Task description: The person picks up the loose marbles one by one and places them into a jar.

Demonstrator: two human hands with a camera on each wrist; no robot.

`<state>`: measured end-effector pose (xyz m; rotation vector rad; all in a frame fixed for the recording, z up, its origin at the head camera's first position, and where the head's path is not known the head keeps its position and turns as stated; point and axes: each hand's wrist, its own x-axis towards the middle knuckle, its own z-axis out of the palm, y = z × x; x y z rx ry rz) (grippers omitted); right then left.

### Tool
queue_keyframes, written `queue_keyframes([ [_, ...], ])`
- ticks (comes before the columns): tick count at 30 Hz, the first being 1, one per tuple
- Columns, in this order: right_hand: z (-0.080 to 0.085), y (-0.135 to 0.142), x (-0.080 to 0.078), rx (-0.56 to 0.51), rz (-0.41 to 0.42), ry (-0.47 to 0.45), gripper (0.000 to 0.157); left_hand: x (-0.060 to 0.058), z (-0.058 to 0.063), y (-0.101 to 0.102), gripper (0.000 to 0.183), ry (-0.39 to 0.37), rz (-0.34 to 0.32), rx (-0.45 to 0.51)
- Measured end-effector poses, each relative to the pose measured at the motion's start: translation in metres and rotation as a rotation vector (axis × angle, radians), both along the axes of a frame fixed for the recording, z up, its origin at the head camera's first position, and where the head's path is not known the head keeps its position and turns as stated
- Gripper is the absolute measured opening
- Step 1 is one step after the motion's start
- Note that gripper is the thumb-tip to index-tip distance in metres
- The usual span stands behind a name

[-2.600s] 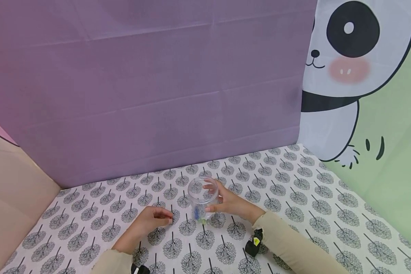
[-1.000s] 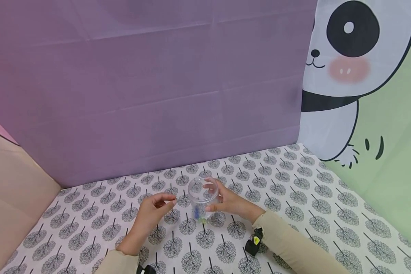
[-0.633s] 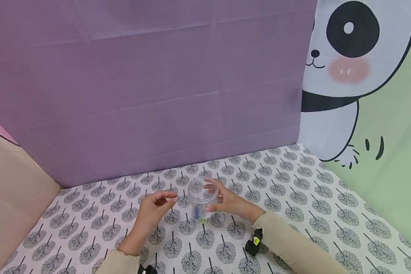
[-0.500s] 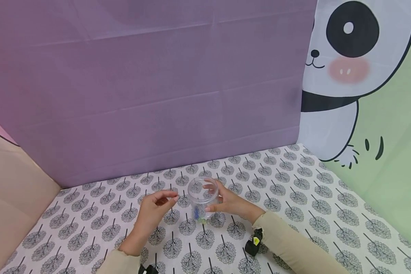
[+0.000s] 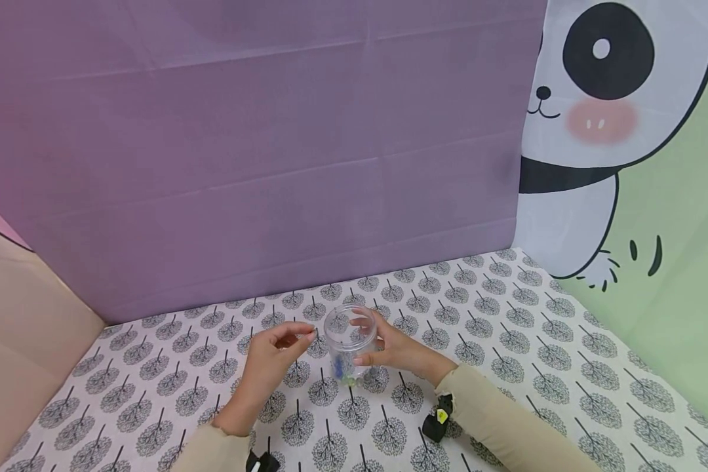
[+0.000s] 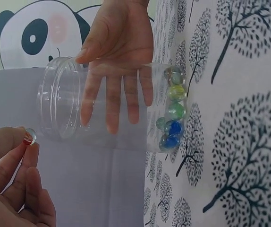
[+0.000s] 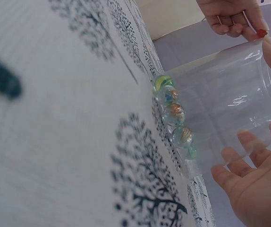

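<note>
A clear plastic jar (image 5: 343, 357) without a lid stands upright on the patterned cloth. My right hand (image 5: 398, 347) holds it from the right, thumb on the near side and fingers spread round the far side. Several glass marbles (image 6: 176, 111), blue, green and yellow, lie at the jar's bottom; others with orange swirls (image 7: 175, 113) show in the right wrist view. Between thumb and index finger my left hand (image 5: 274, 354) pinches one clear marble with red in it (image 6: 30, 136). That hand is just left of the jar's rim, outside the opening.
White cloth with dark tree prints (image 5: 484, 393) covers the table. A purple curtain (image 5: 259, 164) hangs along the back edge, and a panda-printed green sheet (image 5: 672, 196) bounds the right side. Black wrist cameras (image 5: 436, 419) are strapped at the sleeves.
My left hand has risen from near the cloth and moved right, up to the jar's rim, with the marble in its fingertips. The right hand and jar have stayed put.
</note>
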<state>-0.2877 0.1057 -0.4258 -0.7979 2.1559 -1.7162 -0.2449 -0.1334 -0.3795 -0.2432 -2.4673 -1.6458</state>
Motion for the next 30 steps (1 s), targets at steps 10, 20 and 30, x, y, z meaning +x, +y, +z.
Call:
queue_keyframes([
  [10,0.003,0.000,0.003,-0.007,-0.001,-0.013,0.092,-0.003,0.002,0.007,0.015,0.022,-0.014,0.026],
  [20,0.000,0.001,0.001,-0.010,0.018,-0.009,0.091,-0.004,0.004,0.013,0.015,0.047,-0.019,0.019],
  [30,0.001,0.000,0.001,0.021,-0.005,-0.005,0.089,-0.008,0.001,0.017,0.014,0.052,-0.062,0.044],
])
